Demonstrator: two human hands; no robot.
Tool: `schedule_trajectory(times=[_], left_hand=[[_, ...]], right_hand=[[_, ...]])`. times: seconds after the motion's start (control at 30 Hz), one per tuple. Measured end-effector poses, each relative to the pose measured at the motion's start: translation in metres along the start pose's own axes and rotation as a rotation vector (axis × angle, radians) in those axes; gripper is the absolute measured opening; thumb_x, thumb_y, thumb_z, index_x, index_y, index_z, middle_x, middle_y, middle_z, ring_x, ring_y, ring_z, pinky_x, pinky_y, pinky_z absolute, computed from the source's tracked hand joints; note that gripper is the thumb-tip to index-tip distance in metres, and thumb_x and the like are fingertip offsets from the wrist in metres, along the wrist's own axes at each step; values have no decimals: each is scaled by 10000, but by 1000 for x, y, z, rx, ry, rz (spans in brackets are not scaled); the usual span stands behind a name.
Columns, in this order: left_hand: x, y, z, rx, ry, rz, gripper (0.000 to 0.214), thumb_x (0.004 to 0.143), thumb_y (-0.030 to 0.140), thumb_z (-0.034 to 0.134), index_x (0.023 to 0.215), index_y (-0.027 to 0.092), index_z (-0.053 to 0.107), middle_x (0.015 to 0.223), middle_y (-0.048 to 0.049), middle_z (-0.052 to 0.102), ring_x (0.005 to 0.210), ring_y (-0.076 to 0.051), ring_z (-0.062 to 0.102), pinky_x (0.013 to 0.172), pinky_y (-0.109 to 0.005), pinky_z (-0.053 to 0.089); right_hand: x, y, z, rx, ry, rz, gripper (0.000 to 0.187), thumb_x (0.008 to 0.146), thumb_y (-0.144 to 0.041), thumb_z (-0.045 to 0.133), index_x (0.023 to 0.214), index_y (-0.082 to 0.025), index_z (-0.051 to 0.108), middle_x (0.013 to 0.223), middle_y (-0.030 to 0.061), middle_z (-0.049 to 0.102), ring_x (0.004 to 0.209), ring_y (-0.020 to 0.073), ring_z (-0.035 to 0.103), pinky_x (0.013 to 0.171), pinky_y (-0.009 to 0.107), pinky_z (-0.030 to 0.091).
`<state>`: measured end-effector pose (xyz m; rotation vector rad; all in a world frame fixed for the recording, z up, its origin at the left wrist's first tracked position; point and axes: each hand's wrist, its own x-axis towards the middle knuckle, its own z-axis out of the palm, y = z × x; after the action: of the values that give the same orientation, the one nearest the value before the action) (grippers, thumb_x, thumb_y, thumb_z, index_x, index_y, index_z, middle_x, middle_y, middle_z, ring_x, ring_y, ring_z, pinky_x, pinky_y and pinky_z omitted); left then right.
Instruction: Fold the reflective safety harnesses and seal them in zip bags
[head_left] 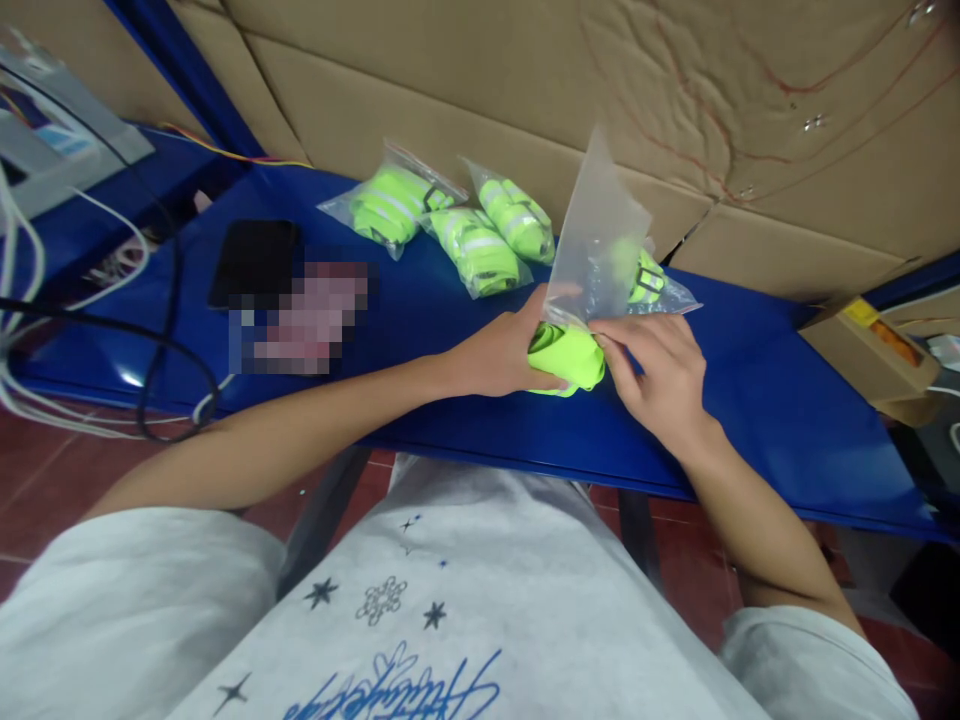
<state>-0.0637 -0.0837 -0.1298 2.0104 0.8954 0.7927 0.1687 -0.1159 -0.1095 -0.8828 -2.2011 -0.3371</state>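
My left hand [504,350] is wrapped round a rolled neon-yellow reflective vest [568,360] above the front of the blue table. A clear plastic bag [598,230] stands up from the far side of the roll, its upper part flat and without contents. The fingers of my right hand [656,375] pinch the bag's edge close to the right end of the roll. Whether the roll's far end sits inside the bag, I cannot make out. Behind the raised bag lies a bagged neon-yellow bundle [646,278] with a dark buckle, partly hidden.
Several bagged neon-yellow bundles [480,245] lie along the back of the blue table [442,425], against a cardboard wall [450,90]. On the left are a black flat object [255,262], a blurred-out item and tangled cables [169,330]. An open cardboard box [874,365] stands at the right.
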Motion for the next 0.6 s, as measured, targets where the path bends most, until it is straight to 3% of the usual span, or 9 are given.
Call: schedule_trajectory(times=[0.13, 0.3, 0.6], left_hand=[[-4, 6, 3, 82, -41, -4, 1046, 707, 405, 877, 1563, 180, 320, 1337, -127, 654, 1159, -305, 673, 1003, -401, 497], [-7, 7, 3, 43, -81, 82, 790, 746, 378, 853, 1425, 244, 472, 1461, -84, 592, 1216, -272, 663, 986, -336, 501], [-8, 12, 4, 96, -86, 121, 786, 824, 352, 790, 1523, 277, 438, 1561, -39, 544, 1342, -249, 599, 1128, -328, 439]], right_hand=[[-1, -2, -5, -212, 12, -38, 254, 990, -217, 636, 1233, -262, 695, 1002, 42, 767, 879, 212, 682, 803, 387, 454], [-1, 7, -4, -367, -78, 34, 184, 1024, -249, 562, 1105, -235, 727, 929, 61, 745, 852, 234, 641, 790, 410, 415], [0, 11, -1, -83, -71, 173, 164, 1022, -306, 586, 1008, -199, 708, 888, 46, 704, 843, 196, 645, 788, 349, 434]])
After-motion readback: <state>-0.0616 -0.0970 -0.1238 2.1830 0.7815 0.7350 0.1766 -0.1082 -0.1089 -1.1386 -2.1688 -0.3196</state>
